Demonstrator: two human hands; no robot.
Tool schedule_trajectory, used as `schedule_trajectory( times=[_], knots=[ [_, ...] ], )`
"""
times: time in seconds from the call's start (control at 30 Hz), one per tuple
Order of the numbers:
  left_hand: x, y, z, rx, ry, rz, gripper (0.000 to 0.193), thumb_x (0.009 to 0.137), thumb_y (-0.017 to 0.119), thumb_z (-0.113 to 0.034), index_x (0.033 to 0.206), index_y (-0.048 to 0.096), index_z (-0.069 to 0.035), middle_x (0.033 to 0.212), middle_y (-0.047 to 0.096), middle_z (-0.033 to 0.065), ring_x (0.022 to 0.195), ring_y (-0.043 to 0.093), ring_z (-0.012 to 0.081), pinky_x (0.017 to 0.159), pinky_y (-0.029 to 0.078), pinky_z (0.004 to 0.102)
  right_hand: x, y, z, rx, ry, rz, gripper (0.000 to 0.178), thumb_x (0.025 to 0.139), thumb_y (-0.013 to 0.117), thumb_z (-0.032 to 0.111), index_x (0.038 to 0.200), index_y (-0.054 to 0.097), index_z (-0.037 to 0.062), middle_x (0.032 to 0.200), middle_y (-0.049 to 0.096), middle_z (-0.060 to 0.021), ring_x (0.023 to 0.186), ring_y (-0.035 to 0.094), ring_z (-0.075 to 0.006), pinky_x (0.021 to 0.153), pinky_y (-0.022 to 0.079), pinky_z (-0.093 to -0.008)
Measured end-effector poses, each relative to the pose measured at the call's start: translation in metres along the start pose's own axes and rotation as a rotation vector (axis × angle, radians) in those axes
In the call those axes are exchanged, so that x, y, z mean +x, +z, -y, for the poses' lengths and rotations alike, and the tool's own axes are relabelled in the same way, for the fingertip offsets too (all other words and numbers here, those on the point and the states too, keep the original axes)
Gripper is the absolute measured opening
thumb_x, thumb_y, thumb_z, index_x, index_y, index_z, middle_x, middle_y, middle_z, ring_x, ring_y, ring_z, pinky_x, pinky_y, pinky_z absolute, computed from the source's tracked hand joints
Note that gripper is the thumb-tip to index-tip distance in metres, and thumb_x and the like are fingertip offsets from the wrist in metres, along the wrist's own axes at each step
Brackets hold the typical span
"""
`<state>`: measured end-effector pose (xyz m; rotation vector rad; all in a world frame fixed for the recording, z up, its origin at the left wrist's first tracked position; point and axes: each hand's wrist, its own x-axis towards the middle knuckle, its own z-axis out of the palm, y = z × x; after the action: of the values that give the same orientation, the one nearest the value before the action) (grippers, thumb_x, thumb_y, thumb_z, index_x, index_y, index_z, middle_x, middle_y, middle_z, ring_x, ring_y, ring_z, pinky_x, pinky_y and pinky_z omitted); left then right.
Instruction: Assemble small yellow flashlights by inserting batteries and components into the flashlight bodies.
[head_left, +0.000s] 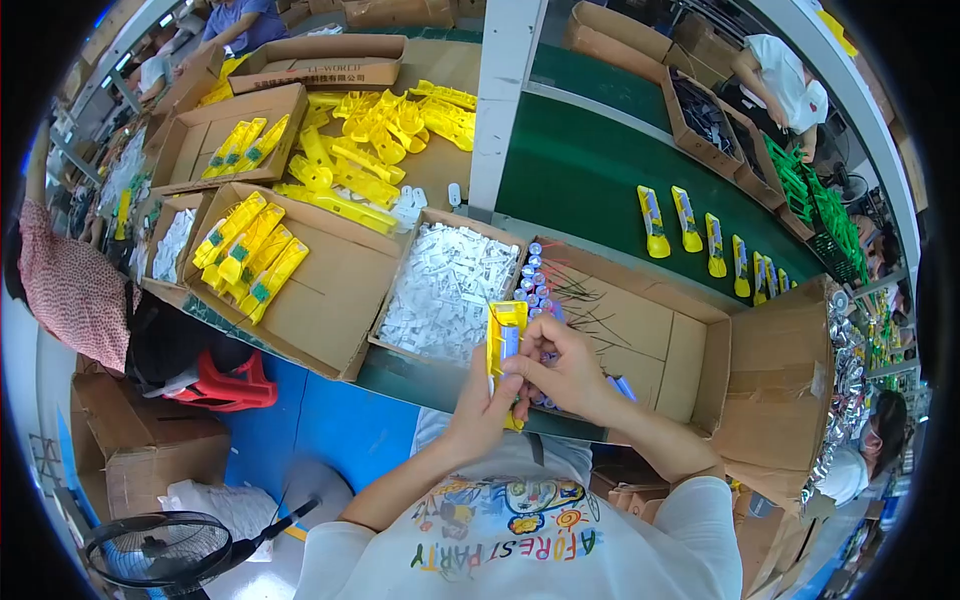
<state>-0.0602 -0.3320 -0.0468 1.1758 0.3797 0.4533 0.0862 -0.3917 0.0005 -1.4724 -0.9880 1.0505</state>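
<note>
In the head view, my left grip point(483, 405) is closed around the lower part of a long, narrow yellow plastic housing point(495, 330), with the thumb laid along its near end. The housing stands roughly lengthwise away from my body, in front of my chest and over the near edge of the green bench point(395, 382). A blue-violet cylindrical cell point(511, 340) lies inside it, partly covered by my fingers.

My right grip point(565, 370) is at the housing's right side, thumb and forefinger bent and drawn near each other by the cell. I cannot tell whether those fingertips pinch something or only press, since they overlap the housing there.

Just left of my grips is a heap of small white plastic pieces point(450, 290). Farther left, a shallow brown cardboard box point(320, 300) holds several yellow housings with green parts point(240, 255). Beyond it, away from me, is a loose pile of bare yellow plastic shells point(400, 125).

Just beyond my right grip stands a cluster of blue-violet cylindrical cells point(537, 275); to its right, thin dark and red wires point(590, 310) spread across a wide brown cardboard tray point(645, 350). Well beyond that, filled yellow housings point(653, 222) form a row on a long green surface point(580, 150).
</note>
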Motion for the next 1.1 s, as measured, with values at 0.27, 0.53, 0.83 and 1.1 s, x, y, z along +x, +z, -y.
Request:
schedule_trajectory(
  times=[0.27,0.53,0.83,1.1],
  knots=[
    [-0.002,-0.013,-0.017,-0.042,-0.076,0.146,0.039,0.100,0.047,-0.023,0.129,0.028,-0.004,0.094,0.055,0.0115,0.067,0.057,0.0140,0.059,0.049,0.0270,0.031,-0.026,0.006,-0.007,-0.152,0.065,0.020,0.092,0.061,0.018,0.081,0.054,0.0032,0.081,0.058,-0.0041,0.079,0.056,-0.0081,0.066,0.046,-0.0262],
    [-0.029,-0.022,-0.028,0.087,-0.277,0.081,0.061,0.089,0.065,-0.017,0.133,0.027,0.000,0.096,0.062,0.0131,0.065,0.061,0.0134,0.058,0.050,0.0280,0.043,-0.003,0.000,-0.219,0.013,0.482,0.039,0.094,0.053,0.036,0.079,0.060,0.0011,0.069,0.058,-0.0064,0.065,0.054,-0.0109,0.057,0.043,-0.0297],
    [-0.064,-0.091,-0.034,-0.190,0.139,-0.500,0.046,0.097,0.052,-0.035,0.128,0.037,-0.005,0.090,0.059,0.0109,0.062,0.061,0.0185,0.055,0.053,0.0304,0.126,0.044,-0.012,-0.723,-0.528,0.319,0.022,0.082,0.067,0.023,0.075,0.062,0.0030,0.075,0.063,-0.0094,0.073,0.063,-0.0248,0.063,0.050,-0.0382],
    [-0.045,-0.080,-0.023,-0.127,-0.038,-0.419,0.038,0.101,0.044,-0.030,0.132,0.033,-0.010,0.092,0.057,0.0120,0.064,0.062,0.0202,0.056,0.053,0.0312,0.116,0.036,-0.017,-1.083,-0.690,0.068,0.018,0.081,0.066,0.020,0.074,0.063,0.0044,0.074,0.059,-0.0106,0.072,0.063,-0.0289,0.059,0.050,-0.0405]
  ],
)
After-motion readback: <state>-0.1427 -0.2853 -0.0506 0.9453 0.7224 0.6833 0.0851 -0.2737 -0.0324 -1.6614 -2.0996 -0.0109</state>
